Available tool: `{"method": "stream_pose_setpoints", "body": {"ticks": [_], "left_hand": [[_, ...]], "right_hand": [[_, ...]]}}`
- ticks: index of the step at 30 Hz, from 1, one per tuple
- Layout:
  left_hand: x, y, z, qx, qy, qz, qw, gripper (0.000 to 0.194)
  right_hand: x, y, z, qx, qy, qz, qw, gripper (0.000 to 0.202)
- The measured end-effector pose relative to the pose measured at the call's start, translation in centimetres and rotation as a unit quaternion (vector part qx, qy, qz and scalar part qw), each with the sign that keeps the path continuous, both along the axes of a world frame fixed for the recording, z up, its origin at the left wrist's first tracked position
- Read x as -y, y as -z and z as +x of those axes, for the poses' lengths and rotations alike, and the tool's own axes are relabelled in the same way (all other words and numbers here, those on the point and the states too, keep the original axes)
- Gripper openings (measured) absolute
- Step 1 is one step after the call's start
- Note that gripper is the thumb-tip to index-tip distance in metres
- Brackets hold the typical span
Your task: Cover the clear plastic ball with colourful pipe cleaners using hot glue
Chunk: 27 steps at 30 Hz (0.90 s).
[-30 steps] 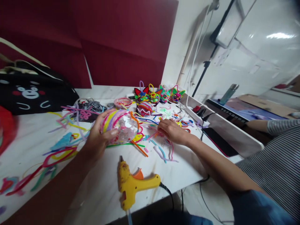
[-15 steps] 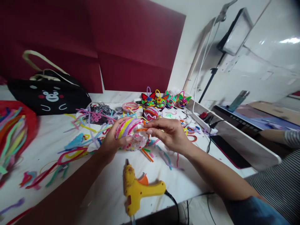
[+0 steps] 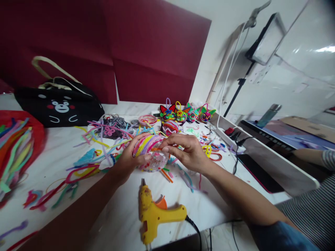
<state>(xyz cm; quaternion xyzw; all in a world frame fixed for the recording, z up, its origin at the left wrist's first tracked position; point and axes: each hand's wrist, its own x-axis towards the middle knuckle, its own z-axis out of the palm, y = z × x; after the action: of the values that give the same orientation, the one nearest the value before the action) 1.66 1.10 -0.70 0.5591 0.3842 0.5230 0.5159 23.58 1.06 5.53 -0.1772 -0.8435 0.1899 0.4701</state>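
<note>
1. Ball (image 3: 154, 162): held above the table (image 3: 123, 209), beyond the glue gun (image 3: 153, 212); wrapped side faces left, clear side right and nearer the wearer. No long axis can be told.
2. Material: fuzzy striped pipe cleaners over transparent, shiny, rounded plastic.
3. Left hand (image 3: 132, 157): fingers curved around wrapped side.
4. Right hand (image 3: 190, 151): thumb and fingertips pinch orange strip (image 3: 156, 149) against ball.
</note>
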Motion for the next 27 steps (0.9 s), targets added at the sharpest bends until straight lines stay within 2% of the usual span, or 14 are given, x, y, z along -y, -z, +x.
{"method": "stream_pose_setpoints", "body": {"ticks": [5, 13, 17, 23, 27], "left_hand": [[-0.1, 0.2, -0.1, -0.005, -0.015, 0.002, 1.0, 0.086], [0.2, -0.4, 0.0, 0.001, 0.008, -0.014, 1.0, 0.093], [0.3, -0.5, 0.0, -0.009, 0.012, -0.01, 1.0, 0.089], [0.1, -0.3, -0.1, -0.019, 0.019, -0.006, 1.0, 0.084], [0.1, -0.3, 0.0, -0.019, 0.014, -0.01, 1.0, 0.09]], "right_hand": [[0.2, -0.2, 0.1, 0.007, 0.0, -0.012, 1.0, 0.023], [-0.3, 0.0, -0.1, 0.034, -0.007, 0.022, 0.999, 0.021], [-0.7, -0.2, -0.1, 0.044, -0.007, 0.043, 0.998, 0.02], [-1.2, -0.3, 0.0, 0.074, 0.008, 0.057, 0.996, 0.026], [-1.2, -0.5, 0.0, 0.102, 0.021, 0.101, 0.989, 0.03]]}}
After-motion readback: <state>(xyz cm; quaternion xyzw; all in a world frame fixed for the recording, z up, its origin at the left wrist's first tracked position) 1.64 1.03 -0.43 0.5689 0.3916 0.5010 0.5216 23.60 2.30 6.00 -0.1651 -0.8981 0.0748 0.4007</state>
